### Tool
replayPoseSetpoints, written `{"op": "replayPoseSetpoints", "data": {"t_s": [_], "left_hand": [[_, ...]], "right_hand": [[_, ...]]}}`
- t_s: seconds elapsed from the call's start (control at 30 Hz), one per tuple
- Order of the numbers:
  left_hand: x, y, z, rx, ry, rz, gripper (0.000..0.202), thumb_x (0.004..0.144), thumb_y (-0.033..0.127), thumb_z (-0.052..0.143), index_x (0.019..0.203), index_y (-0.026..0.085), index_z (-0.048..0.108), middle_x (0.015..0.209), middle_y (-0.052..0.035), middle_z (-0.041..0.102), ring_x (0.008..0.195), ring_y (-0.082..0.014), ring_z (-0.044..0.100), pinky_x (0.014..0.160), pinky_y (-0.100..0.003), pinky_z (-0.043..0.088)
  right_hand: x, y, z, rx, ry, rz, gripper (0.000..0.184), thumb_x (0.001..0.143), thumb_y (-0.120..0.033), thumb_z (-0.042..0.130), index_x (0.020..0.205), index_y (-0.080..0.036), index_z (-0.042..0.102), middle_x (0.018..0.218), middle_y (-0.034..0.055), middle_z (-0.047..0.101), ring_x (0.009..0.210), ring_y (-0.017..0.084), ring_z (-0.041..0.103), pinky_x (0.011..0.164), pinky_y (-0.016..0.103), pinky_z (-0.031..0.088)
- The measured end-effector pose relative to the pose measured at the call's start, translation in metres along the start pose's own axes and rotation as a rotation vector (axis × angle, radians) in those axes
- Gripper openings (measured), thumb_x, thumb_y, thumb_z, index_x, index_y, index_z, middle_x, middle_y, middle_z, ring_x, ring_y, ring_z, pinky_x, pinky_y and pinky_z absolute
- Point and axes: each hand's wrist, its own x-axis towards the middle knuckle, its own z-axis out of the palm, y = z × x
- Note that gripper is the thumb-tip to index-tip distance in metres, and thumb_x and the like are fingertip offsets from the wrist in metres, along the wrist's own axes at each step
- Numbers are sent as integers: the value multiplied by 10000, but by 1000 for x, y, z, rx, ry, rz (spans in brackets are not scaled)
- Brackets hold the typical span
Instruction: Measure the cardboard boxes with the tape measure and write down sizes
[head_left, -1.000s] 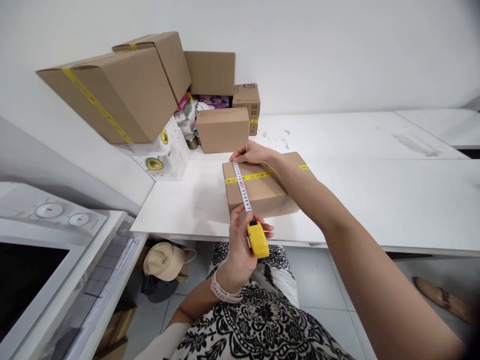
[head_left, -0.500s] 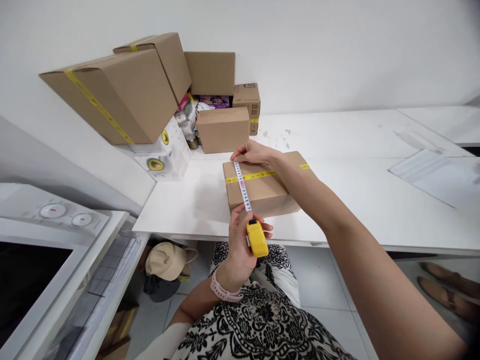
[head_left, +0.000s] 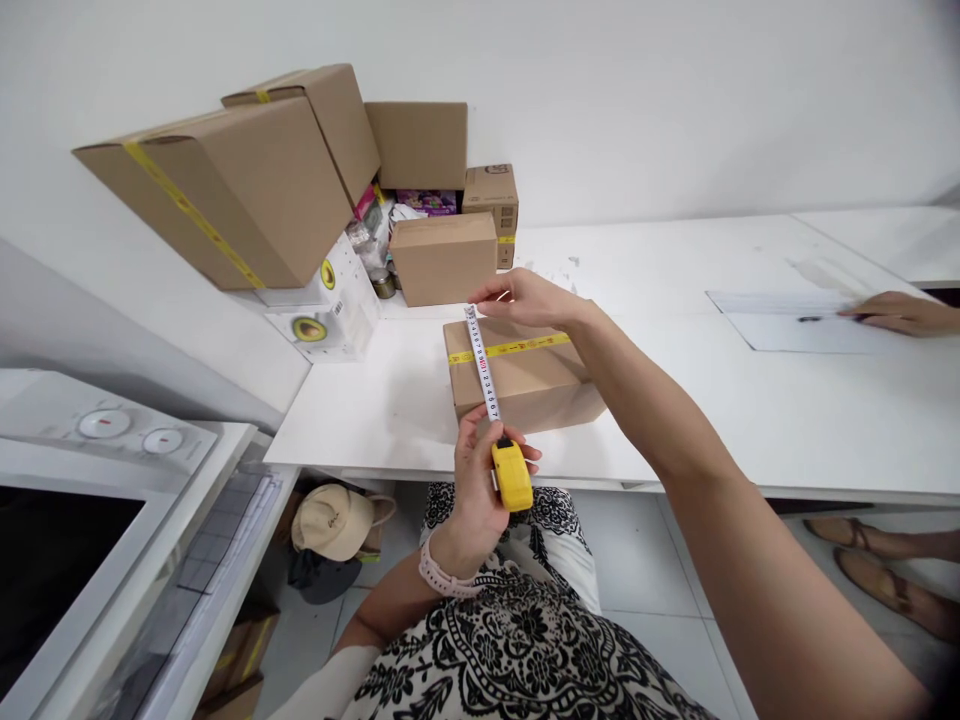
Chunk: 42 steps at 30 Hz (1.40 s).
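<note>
In front of a taped carton [head_left: 525, 375], the left hand [head_left: 478, 490] grips a yellow tape measure [head_left: 512, 478]. Its blade [head_left: 482, 365] crosses the carton's top; at the far edge, the right hand's [head_left: 532, 298] bent fingers near the tip, pinch unclear.

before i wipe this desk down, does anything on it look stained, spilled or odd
Yes: the white table has small greyish patches beyond the right hand and a broader smear behind the paper. They break up the plain white surface; I can't tell whether they're stains or wear.
</note>
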Motion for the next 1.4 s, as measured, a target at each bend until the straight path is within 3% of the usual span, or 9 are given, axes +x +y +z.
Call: {"op": "replayPoseSetpoints", "data": {"t_s": [0.13,0.3,0.47,0.87,0.97,1.13,1.2,1.27,1.4], "left_hand": [[0,0,-1,17,-2,32,498,703,325,809,1073,230,490,644,55,652,538,-163,679,489,-236,500],[3,1,-1,60,-8,68,443,723,312,795,1047,223,507,632,50,663,537,-159,678,485,-226,502],[9,2,-2,109,-3,98,397,758,293,751,1065,226,509,626,56,661,523,-160,673,477,-229,492],[22,3,4,182,29,169,391,733,278,748,1036,231,506,609,71,659,498,-142,656,500,-229,496],[24,4,2,189,20,183,410,713,271,764,1037,227,517,613,65,664,510,-148,666,494,-226,500],[27,4,1,206,7,198,411,712,287,775,1028,228,520,617,59,671,514,-155,672,483,-220,499],[27,4,2,219,0,194,424,711,289,778,1040,227,518,613,58,671,513,-155,667,484,-220,500],[27,4,3,233,-8,186,442,706,285,781,1054,225,514,618,56,674,514,-153,661,479,-216,496],[28,2,4,246,-3,175,460,694,281,785,1058,226,509,623,53,676,518,-147,653,468,-203,487]], "right_hand": [[-47,8,1,-108,256,-85,285,923,-428,611,1104,-259,751,1201,62,709,1127,269,616,997,434,467],[-115,33,16,-286,607,-83,301,974,-407,533,1155,-294,745,1253,75,688,1217,287,584,1076,508,430],[-143,49,30,-375,584,-12,309,977,-407,512,1119,-302,766,1253,65,708,1260,294,579,1085,543,427],[-142,43,37,-449,563,53,296,992,-372,488,1069,-289,762,1275,53,702,1251,275,589,1080,491,411],[-148,49,38,-349,714,51,335,1008,-410,437,1015,-287,749,1181,57,731,1166,258,626,1041,463,442],[-169,125,7,-323,1255,320,494,1031,-433,268,1121,-210,699,1150,150,704,1154,275,610,1035,468,443],[-176,174,-18,-398,1172,493,510,1005,-403,304,1299,-135,624,1341,193,629,1293,299,534,1105,487,388],[-181,220,-44,-499,1004,717,581,979,-385,351,1449,-75,493,1564,214,424,1483,335,318,1188,539,260],[-184,284,-82,-616,717,982,670,1008,-367,290,1559,14,289,1667,213,196,1565,319,87,1249,506,102]]}}
